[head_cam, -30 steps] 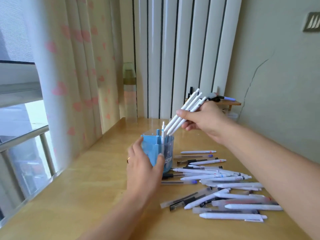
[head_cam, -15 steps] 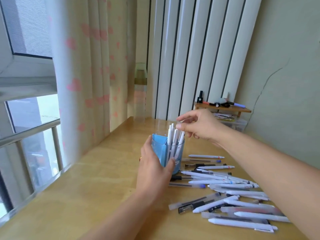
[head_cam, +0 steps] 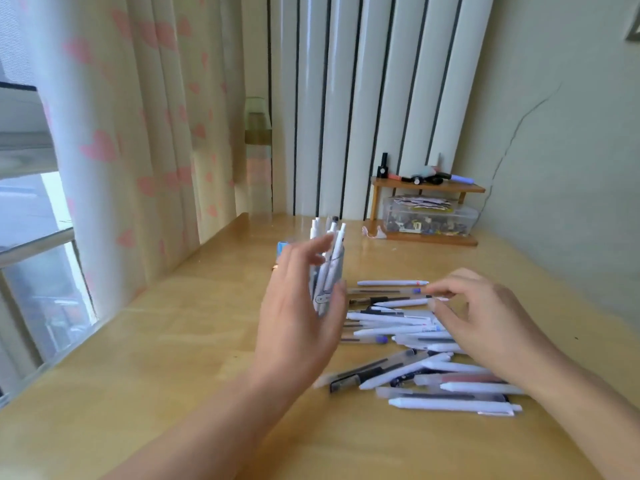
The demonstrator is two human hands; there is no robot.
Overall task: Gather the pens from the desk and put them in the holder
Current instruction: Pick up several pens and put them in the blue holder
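**A:** What does the head camera show of the hands?

**B:** The left hand (head_cam: 298,306) stands upright at the near side of the blue holder (head_cam: 329,282), palm toward it and fingers spread; whether it is touching the holder I cannot tell, since the hand hides most of it. White pens (head_cam: 332,237) stand tips-up in the holder, poking above the fingers. The right hand (head_cam: 485,320) hangs low over the pile of loose pens (head_cam: 408,327), its grip apart and empty, thumb and forefinger curled toward each other above the far end of the pile.

**A:** Where do those loose pens lie from that grip?

**B:** Directly under and just left of the fingertips (head_cam: 433,306). They spread across the wooden surface (head_cam: 173,358) to the right of the holder, most lying with their long axis running left to right, so they cross in front of the person rather than point away. A few nearer ones slant.

**A:** Which hand is better placed to pick one up?

**B:** The right, I judge; it is already over them. Pinching across the barrels, front to back, would suit how they lie. The holder sits just left of the pile, a short carry away.
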